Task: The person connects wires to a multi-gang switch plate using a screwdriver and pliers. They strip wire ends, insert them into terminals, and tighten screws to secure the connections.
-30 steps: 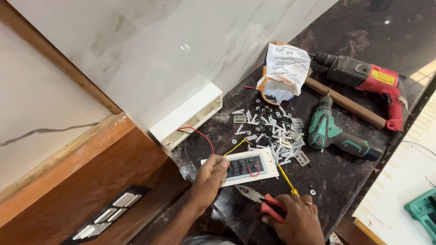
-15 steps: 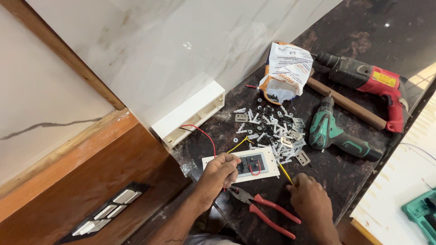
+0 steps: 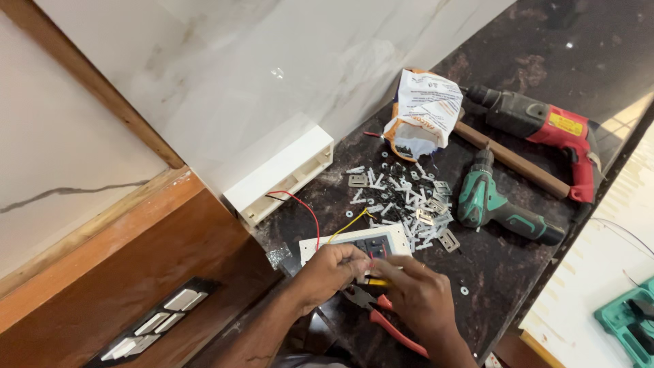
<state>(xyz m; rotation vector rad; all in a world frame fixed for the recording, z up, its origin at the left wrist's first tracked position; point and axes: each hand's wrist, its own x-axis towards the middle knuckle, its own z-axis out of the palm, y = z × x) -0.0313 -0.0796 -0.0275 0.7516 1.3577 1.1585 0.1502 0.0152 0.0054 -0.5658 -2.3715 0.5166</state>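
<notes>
A white switch plate with black modules lies on the dark stone counter. A red wire and a yellow wire run to it from a white wall box. My left hand grips the plate's near edge. My right hand meets it from the right, its fingers pinched on a short yellow wire end at the plate. Red-handled pliers lie on the counter under both hands, held by neither.
Several screws, wall plugs and metal clips are scattered behind the plate. Past them are an open paper bag, a green cordless drill, a wooden-handled hammer and a red hammer drill. A teal case sits on the floor at right.
My right hand has put the pliers down on the counter and moved left to the switch plate. Both hands now work together at the plate's near edge.
</notes>
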